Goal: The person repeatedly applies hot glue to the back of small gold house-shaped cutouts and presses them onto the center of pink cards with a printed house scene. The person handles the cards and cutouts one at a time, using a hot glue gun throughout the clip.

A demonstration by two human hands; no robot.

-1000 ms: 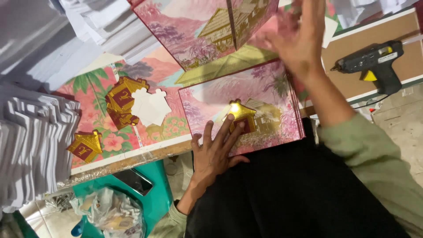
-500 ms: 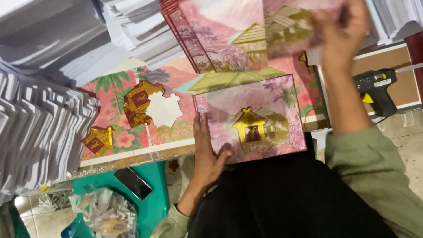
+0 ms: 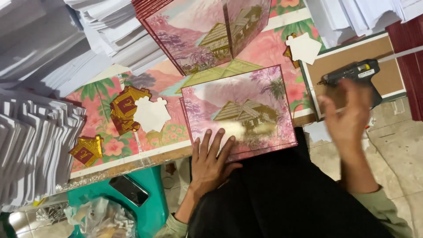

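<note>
White paper stacks (image 3: pixel 31 145) are piled at far left. Gold-and-red house cutouts (image 3: pixel 125 109) are laid on a floral board (image 3: pixel 99 99), a white house-shaped cutout (image 3: pixel 152 114) beside them. A phone (image 3: pixel 128 190) is seen on a teal stool (image 3: pixel 152 207), beside crumpled plastic (image 3: pixel 99 220).

Under my left hand (image 3: pixel 210 164) the printed card cover (image 3: pixel 240 112) looks smooth and glossy; near my right hand (image 3: pixel 348 115), the glue gun (image 3: pixel 352 72) is matt plastic.

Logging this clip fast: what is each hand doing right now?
Left hand: open, flat on the pink printed card.
Right hand: open, blurred, holding nothing, near the glue gun.
</note>
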